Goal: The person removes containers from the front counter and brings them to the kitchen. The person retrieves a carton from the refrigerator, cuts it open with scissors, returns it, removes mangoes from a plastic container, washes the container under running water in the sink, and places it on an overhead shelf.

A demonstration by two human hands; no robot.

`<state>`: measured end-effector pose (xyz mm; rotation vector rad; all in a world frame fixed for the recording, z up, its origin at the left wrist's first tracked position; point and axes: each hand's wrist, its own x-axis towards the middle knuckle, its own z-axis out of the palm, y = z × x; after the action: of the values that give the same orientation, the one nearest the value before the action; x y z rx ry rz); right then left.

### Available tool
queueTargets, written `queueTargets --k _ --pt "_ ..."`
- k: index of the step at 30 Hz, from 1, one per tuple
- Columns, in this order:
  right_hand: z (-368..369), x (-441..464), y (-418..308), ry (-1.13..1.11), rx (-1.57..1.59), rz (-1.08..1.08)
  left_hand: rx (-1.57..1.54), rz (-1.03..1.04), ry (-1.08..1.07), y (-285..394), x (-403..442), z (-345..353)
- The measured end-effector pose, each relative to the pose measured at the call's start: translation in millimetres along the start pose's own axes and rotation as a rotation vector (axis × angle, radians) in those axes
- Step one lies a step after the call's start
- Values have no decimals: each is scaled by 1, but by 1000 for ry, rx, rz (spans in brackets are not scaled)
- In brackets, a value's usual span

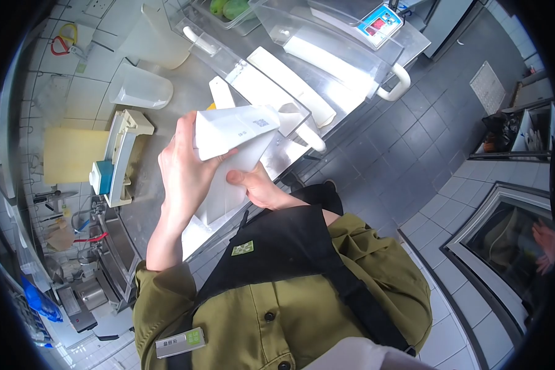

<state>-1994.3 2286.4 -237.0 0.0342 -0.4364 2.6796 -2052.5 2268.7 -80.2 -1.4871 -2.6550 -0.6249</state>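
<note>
A white package (237, 131) with a small printed QR code is between my two hands, tilted over the edge of the steel counter. My left hand (184, 154) wraps round its left side, fingers along the far edge and thumb across the front. Lower down, my right hand (260, 186) grips the package from the right, its thumb pressed on the white face. Whether the lower white part is the same package or a second one, I cannot tell. Just beyond it stands a clear plastic bin (228, 71) with white handles.
A larger clear bin (345, 43) and a scale (379, 26) stand farther back, near green fruit (229, 7). Left are a translucent pitcher (140, 85), a cream-coloured slicer-like frame (118, 154) and a sink (120, 243). Another hand (544, 240) shows by a glass door.
</note>
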Motion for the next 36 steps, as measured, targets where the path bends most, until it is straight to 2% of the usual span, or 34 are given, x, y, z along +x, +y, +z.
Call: queueTargets --k 9,13,21,25,28,31,34,36 --pt "-2 -1 -1 27 -46 1 8 13 -6 -6 -1 2" --pt "-13 -3 -6 26 -123 24 -78 -53 16 -13 -5 10" --pt "-24 -11 -49 58 -472 81 -411 -251 25 -22 -19 32" --pt "-34 -11 -58 69 -710 -40 -469 -197 27 -42 -27 44" --pt "-27 -20 -71 169 -1012 -34 -462 -69 34 -51 -37 38" --pt "-18 -27 -77 218 -1405 121 -146 178 -178 -43 -41 2" --pt "-9 -33 -67 146 -1648 -171 -29 179 -488 -37 -43 0" --pt "-13 -38 -61 151 -1669 -120 -113 173 -470 -47 -51 9"
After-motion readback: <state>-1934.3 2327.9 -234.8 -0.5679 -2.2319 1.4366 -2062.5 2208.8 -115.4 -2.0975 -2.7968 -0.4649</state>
